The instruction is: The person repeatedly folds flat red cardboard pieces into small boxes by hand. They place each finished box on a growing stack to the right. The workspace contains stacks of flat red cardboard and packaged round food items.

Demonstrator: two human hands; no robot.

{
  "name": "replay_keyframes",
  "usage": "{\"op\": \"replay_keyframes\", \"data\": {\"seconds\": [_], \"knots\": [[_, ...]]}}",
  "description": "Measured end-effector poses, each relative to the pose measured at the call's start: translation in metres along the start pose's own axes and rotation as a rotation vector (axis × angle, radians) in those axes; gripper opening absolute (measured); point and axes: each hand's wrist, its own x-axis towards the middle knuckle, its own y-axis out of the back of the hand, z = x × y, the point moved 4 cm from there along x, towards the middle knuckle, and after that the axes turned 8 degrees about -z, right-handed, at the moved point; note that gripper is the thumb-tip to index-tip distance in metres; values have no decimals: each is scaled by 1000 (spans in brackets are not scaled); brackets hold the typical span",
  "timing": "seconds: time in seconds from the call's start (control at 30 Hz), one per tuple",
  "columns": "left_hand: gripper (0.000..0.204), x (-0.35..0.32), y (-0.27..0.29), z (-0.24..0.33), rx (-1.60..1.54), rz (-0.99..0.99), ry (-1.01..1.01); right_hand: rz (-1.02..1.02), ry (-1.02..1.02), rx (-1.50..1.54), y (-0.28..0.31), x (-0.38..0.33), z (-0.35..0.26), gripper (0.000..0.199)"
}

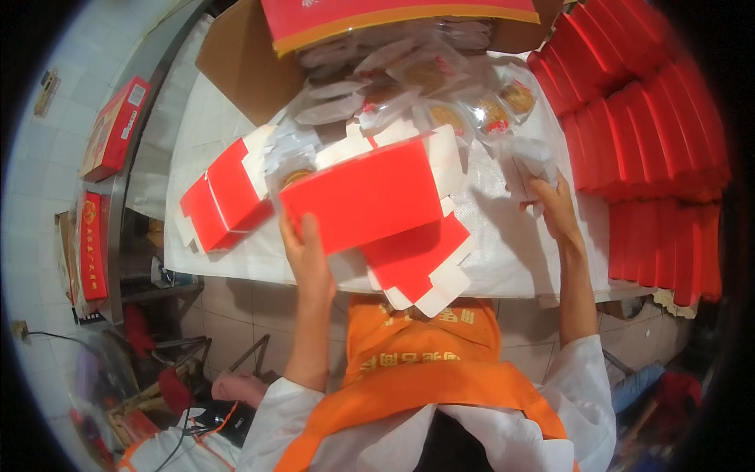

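Note:
My left hand (305, 256) grips the near left corner of a red cardboard box (366, 193), its thumb on the red face. White end flaps of that box stick out at its right and far side. At the right, my right hand (557, 206) is closed around clear plastic-wrapped packets (525, 164); their contents are hard to make out. Partly under the held box lies another red box (417, 256) with white flaps spread. One more red box (228, 193) with open flaps rests to the left. Beyond them are several round golden pastries (489, 114) in clear wrappers.
A large brown carton (244, 59) with a red and yellow flap (401, 20) holds a heap of wrapped pastries at the back. Stacked flat red boxes (645, 141) line the right side. White sheeting (503, 252) covers the table. Another red box (116, 130) stands at the far left.

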Motion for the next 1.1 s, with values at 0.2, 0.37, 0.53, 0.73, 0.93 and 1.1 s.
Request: {"op": "replay_keyframes", "data": {"seconds": [0.2,0.37,0.53,0.73,0.93,1.1], "knots": [[57,-11,-22,2,195,-131,-166,-409,-151,-391,-45,-9,-35,48],[57,-15,-32,-12,156,-180,-102,-455,-94,-230,-68,-8,-43,50],[49,-15,-6,-30,-40,-19,68,-470,203,-33,-58,-31,-50,39],[49,-33,-37,-28,-143,-73,50,-190,491,-388,-89,-72,-40,40],[53,-94,-48,-56,-75,-242,247,21,511,-200,-86,-78,-35,41],[69,-107,-42,-20,-10,-371,-107,-326,533,-305,-70,-89,-36,44]]}}
